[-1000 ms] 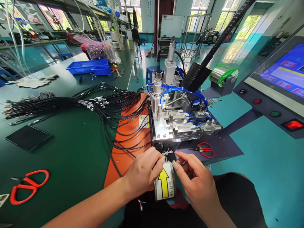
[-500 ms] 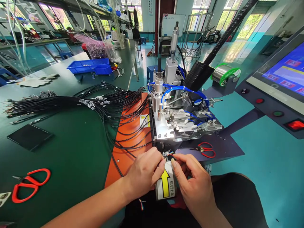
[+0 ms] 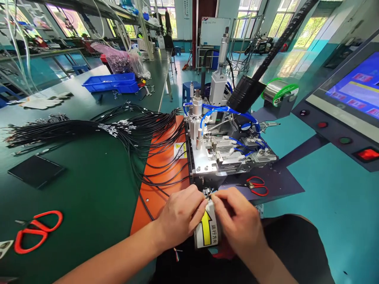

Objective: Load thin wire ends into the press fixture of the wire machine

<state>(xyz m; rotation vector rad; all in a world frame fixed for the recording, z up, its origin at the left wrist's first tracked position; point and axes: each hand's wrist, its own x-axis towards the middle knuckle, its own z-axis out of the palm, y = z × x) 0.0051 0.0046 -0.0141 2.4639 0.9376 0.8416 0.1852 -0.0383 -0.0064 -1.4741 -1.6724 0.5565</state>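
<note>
My left hand (image 3: 182,213) is closed in a pinch at the front of the machine (image 3: 204,159), holding a cable whose body is mostly hidden by the fingers. Close beside it, my right hand (image 3: 238,217) pinches the thin wires (image 3: 210,194) at the cable's end, their tips barely visible between the fingertips. Under both hands is a rounded part with a white label and yellow arrow (image 3: 206,230). Below my left wrist hangs another stripped cable end with coloured wires (image 3: 177,255).
Many black cables (image 3: 118,132) lie bundled across the green table and orange plate (image 3: 161,169). Red-handled scissors (image 3: 40,232) lie at left; red-handled snips (image 3: 257,186) rest right of the machine. A solder spool (image 3: 280,92) and control screen (image 3: 355,90) stand at right.
My right hand has shifted slightly left and its fingers have closed over the coloured wires, which showed more plainly before. My left hand stays nearly in place.
</note>
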